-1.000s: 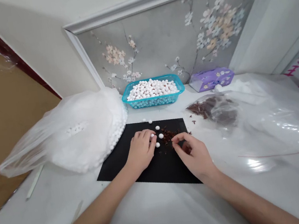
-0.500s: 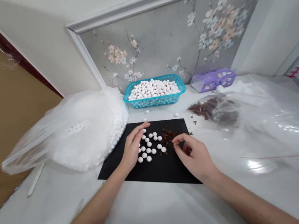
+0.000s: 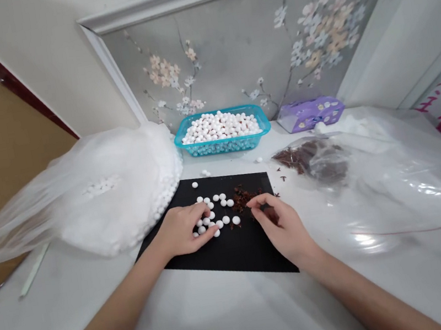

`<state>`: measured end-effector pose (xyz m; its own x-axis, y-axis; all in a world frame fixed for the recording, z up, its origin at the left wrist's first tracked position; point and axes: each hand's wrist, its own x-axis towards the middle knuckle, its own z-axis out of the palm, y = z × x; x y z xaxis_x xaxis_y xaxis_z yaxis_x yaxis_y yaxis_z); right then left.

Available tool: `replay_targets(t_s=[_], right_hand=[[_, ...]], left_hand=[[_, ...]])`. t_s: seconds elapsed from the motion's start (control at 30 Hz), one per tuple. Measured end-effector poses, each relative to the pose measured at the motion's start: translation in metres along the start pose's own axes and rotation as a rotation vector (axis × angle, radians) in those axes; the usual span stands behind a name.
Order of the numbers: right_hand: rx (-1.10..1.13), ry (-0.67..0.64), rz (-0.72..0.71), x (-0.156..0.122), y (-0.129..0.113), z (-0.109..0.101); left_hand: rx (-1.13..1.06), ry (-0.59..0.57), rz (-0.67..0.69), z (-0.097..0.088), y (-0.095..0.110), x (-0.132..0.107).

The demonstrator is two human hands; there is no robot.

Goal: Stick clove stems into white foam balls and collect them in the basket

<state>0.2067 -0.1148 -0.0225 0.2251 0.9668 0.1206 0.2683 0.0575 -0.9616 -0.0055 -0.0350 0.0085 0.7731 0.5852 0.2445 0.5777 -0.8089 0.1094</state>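
Note:
My left hand (image 3: 184,229) is low over the left part of a black mat (image 3: 235,257), among loose small white balls (image 3: 226,220). Its thumb and forefinger are apart, with several balls between and around them; I see none gripped. My right hand (image 3: 283,227) is at the right of the mat, beside a small heap of dark reddish-brown bits (image 3: 242,198). Thumb and forefinger meet there in a pinch; whatever is between the tips is too small to name. Its other fingers are curled and partly hidden.
Behind the mat stands a turquoise basket (image 3: 223,145) full of white balls. A big clear bag of white balls (image 3: 121,203) lies left. To the right are a bag of brown bits (image 3: 320,163) and a purple packet (image 3: 313,114). A few stray balls lie near the basket.
My left hand has drawn back from the mat's far edge, down and left onto the loose balls. My right hand stays pinched near the brown bits. The view has shifted slightly.

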Motion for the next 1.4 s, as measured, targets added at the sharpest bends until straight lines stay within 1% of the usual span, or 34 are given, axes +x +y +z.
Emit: replay_targets(t_s=[0.1, 0.17, 0.23, 0.33, 0.47, 0.53, 0.7, 0.8, 0.93, 1.07, 1.3, 1.4], right_hand=[[0.093, -0.023, 0.033, 0.004, -0.001, -0.001], [0.119, -0.016, 0.044, 0.006, -0.001, -0.002], [0.117, 0.000, 0.047, 0.005, -0.001, -0.003], [0.060, 0.005, 0.008, 0.002, -0.003, -0.003], [0.001, -0.067, -0.034, -0.002, -0.008, -0.001], [0.052, -0.101, -0.001, -0.001, -0.008, 0.000], [0.195, -0.097, 0.154, 0.006, -0.005, 0.000], [0.203, -0.149, 0.150, 0.007, -0.005, 0.000], [0.182, -0.189, 0.136, 0.007, -0.007, 0.001], [0.155, -0.176, 0.129, 0.007, -0.007, 0.004], [0.134, -0.103, 0.079, 0.005, -0.005, 0.006], [0.128, -0.105, 0.078, 0.005, -0.004, 0.006]], left_hand=[[0.017, 0.165, 0.020, 0.002, 0.012, 0.002], [-0.018, 0.206, 0.011, 0.002, 0.020, 0.005], [-0.058, 0.177, 0.002, 0.002, 0.027, 0.008], [-0.117, 0.122, 0.001, 0.004, 0.030, 0.011], [-0.178, 0.136, -0.059, 0.009, 0.031, 0.012], [-0.195, 0.141, -0.075, 0.013, 0.033, 0.011], [-0.210, 0.120, -0.105, 0.022, 0.034, 0.011], [-0.212, 0.110, -0.105, 0.024, 0.034, 0.011], [-0.192, 0.098, -0.063, 0.025, 0.034, 0.011], [-0.154, 0.107, -0.034, 0.027, 0.036, 0.012], [-0.197, 0.082, -0.071, 0.028, 0.039, 0.013], [-0.208, 0.077, -0.085, 0.028, 0.039, 0.013]])
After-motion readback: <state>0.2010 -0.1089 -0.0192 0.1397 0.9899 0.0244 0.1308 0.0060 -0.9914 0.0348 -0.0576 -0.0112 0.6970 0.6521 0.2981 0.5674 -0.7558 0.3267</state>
